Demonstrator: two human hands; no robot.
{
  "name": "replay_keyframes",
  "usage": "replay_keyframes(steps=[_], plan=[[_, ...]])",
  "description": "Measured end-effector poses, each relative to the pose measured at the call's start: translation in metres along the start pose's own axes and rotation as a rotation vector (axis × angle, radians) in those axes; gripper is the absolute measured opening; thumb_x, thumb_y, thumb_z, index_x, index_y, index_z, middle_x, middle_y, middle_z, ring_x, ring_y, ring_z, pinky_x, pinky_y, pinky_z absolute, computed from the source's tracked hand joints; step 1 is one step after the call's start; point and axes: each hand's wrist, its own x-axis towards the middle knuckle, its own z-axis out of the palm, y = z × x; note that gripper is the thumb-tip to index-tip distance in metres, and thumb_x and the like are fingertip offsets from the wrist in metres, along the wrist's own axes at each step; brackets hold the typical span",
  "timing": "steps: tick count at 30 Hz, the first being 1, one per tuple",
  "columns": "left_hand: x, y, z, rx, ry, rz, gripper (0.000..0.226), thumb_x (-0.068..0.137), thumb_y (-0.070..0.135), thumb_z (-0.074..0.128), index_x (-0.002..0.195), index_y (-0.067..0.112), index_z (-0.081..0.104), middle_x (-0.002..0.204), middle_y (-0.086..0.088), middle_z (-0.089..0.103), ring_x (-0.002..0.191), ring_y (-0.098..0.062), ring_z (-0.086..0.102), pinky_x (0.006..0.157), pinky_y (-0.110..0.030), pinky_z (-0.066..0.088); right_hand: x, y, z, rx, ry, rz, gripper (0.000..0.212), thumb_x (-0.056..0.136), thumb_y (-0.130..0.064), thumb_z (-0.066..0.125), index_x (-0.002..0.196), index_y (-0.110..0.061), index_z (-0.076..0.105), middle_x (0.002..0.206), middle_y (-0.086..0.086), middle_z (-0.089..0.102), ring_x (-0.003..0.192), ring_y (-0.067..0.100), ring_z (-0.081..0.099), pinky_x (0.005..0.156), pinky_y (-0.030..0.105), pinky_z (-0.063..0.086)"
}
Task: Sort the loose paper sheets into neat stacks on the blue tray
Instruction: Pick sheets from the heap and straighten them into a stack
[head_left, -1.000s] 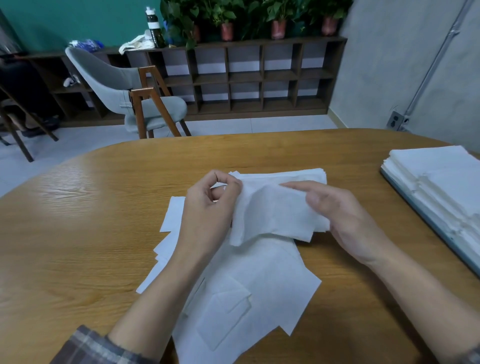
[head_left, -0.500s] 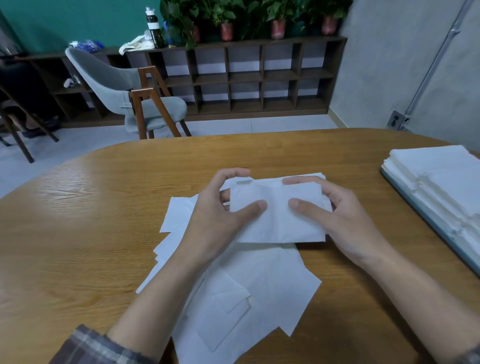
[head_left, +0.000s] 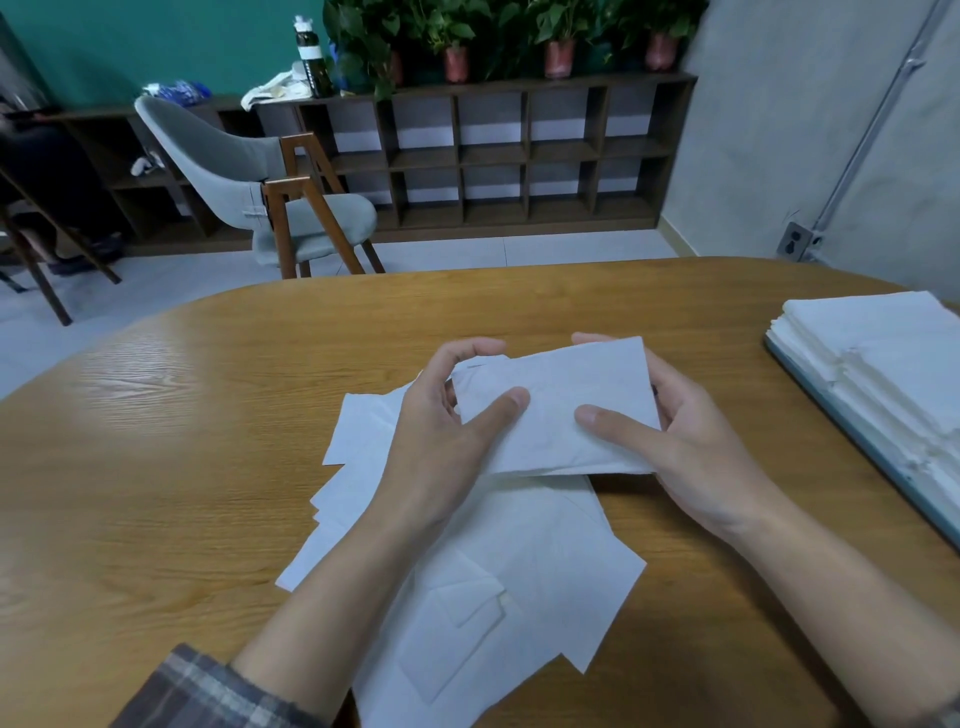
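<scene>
Both hands hold a small white paper sheet (head_left: 556, 405) flat above the table's middle. My left hand (head_left: 447, 431) grips its left end, thumb on top and fingers curled behind. My right hand (head_left: 685, 441) grips its right end the same way. Under them a loose pile of white sheets (head_left: 488, 587) of differing sizes lies spread on the wooden table (head_left: 182, 493). At the right edge the blue tray (head_left: 852, 436) carries neat stacks of white sheets (head_left: 893, 364); only its near rim shows.
Beyond the table's far edge stands a grey chair (head_left: 260, 182) with wooden legs. A dark shelf unit (head_left: 493, 156) with potted plants and a bottle lines the back wall. A person's legs show at far left.
The sheet was crumpled between my hands a second ago; it is now flattened and held level at both ends, slightly higher and further right.
</scene>
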Motion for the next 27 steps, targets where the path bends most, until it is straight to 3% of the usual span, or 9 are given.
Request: replay_keyframes(steps=[5,9,11,14,16,18,21,23,27], plan=[[-0.001,-0.001,0.002,0.059,0.021,0.051,0.036,0.090,0.017,0.083,0.116,0.037,0.068,0.103,-0.006,0.077,0.089,-0.024,0.074,0.067,-0.028,0.057,-0.001,-0.001,0.001,-0.058,0.019,-0.002,0.050,0.093,-0.010,0.073,0.136,-0.033,0.063,0.122,-0.012,0.075,0.113,0.008,0.071,0.087,0.021,0.057],[-0.002,-0.002,0.002,0.079,0.061,0.074,0.038,0.089,0.014,0.084,0.117,0.032,0.067,0.099,-0.001,0.078,0.085,-0.022,0.077,0.067,-0.031,0.060,-0.001,0.001,0.002,-0.046,0.051,-0.038,0.050,0.095,-0.006,0.072,0.137,-0.032,0.064,0.124,-0.010,0.074,0.114,0.011,0.071,0.085,0.022,0.058],[-0.001,-0.004,0.002,0.144,0.096,0.125,0.041,0.087,0.016,0.087,0.118,0.032,0.065,0.099,0.007,0.076,0.087,-0.010,0.073,0.072,-0.028,0.059,0.000,0.002,0.001,-0.016,0.070,-0.053,0.056,0.092,-0.006,0.073,0.139,-0.034,0.062,0.125,-0.008,0.073,0.115,0.015,0.071,0.086,0.025,0.059],[0.000,-0.002,0.002,0.214,0.176,0.114,0.056,0.082,0.038,0.089,0.128,0.039,0.058,0.116,0.015,0.065,0.100,0.000,0.064,0.080,-0.021,0.057,0.002,-0.001,-0.002,0.239,0.048,-0.032,0.072,0.085,-0.005,0.072,0.145,-0.041,0.055,0.130,0.004,0.071,0.118,0.024,0.071,0.086,0.033,0.062],[0.001,0.003,0.001,0.088,0.118,-0.037,0.063,0.078,0.055,0.087,0.131,0.045,0.055,0.123,0.011,0.068,0.110,-0.005,0.068,0.095,-0.032,0.058,0.003,-0.004,-0.005,0.382,0.041,-0.014,0.080,0.085,-0.001,0.069,0.148,-0.046,0.050,0.130,0.008,0.071,0.118,0.027,0.071,0.084,0.035,0.063],[0.000,0.007,0.000,-0.045,-0.014,-0.170,0.063,0.078,0.057,0.084,0.133,0.047,0.055,0.115,0.000,0.077,0.108,-0.022,0.075,0.102,-0.051,0.057,0.003,-0.004,-0.005,0.349,0.050,-0.020,0.083,0.084,-0.001,0.070,0.147,-0.050,0.047,0.131,0.009,0.070,0.118,0.027,0.071,0.086,0.037,0.063],[-0.002,0.010,-0.001,0.059,-0.066,-0.092,0.063,0.085,0.036,0.085,0.136,0.051,0.051,0.104,0.004,0.081,0.095,-0.021,0.078,0.085,-0.042,0.063,0.004,-0.001,-0.005,0.008,0.102,-0.082,0.077,0.088,-0.008,0.076,0.144,-0.052,0.046,0.135,0.000,0.067,0.119,0.022,0.070,0.091,0.034,0.061],[-0.001,0.006,-0.004,0.174,-0.045,-0.005,0.066,0.090,0.022,0.083,0.138,0.050,0.047,0.103,0.010,0.080,0.091,-0.014,0.077,0.075,-0.031,0.062,0.003,-0.001,-0.010,-0.001,0.056,-0.050,0.070,0.085,-0.017,0.082,0.140,-0.050,0.053,0.134,-0.003,0.067,0.121,0.022,0.068,0.096,0.038,0.058],[0.003,-0.003,-0.008,0.262,-0.051,0.062,0.070,0.092,0.022,0.082,0.141,0.053,0.042,0.115,0.011,0.075,0.103,-0.010,0.073,0.084,-0.033,0.060,0.003,-0.001,-0.013,-0.071,-0.049,-0.038,0.032,0.089,-0.018,0.079,0.119,-0.028,0.079,0.127,-0.006,0.074,0.125,0.016,0.066,0.108,0.041,0.049]])
